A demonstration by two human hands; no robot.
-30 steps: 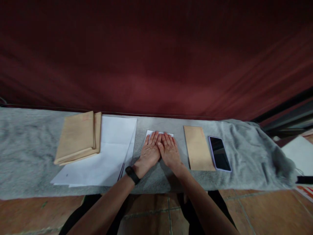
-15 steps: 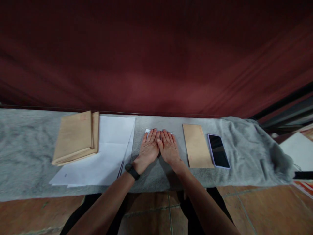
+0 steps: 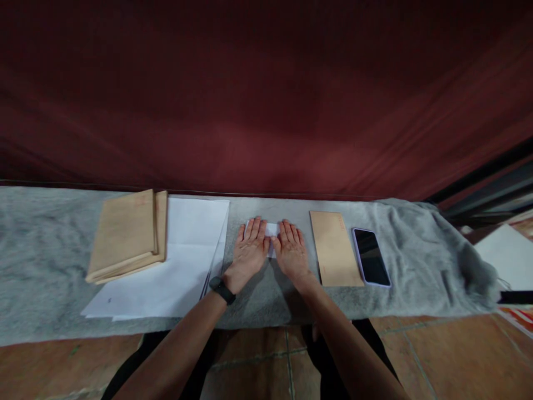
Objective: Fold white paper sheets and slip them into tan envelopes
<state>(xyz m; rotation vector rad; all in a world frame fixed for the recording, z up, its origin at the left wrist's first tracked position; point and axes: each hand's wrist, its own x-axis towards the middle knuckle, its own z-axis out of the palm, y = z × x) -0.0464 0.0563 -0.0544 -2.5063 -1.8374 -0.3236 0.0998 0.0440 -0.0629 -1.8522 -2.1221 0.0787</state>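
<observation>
A small piece of white paper [image 3: 272, 231] lies on the grey cloth, mostly covered by my two hands. My left hand [image 3: 251, 248] rests flat on its left part, fingers stretched forward, a dark watch on the wrist. On the right part of the paper, my right hand [image 3: 291, 250] presses down palm first with its fingers extended. Between the two thumbs a strip of the paper shows. Beside my right hand lies a single brown envelope [image 3: 336, 249]. Large white sheets [image 3: 183, 250] spread out to the left of my left hand.
Several brown envelopes [image 3: 122, 233] are stacked on the far left of the sheets. A phone with a light purple case [image 3: 371, 257] lies right of the single envelope. The grey cloth [image 3: 428, 261] is rumpled at the right. Dark red fabric [image 3: 266, 111] hangs behind.
My hands have moved apart, the left one slightly leftward and the right one slightly rightward, uncovering the middle of the small paper.
</observation>
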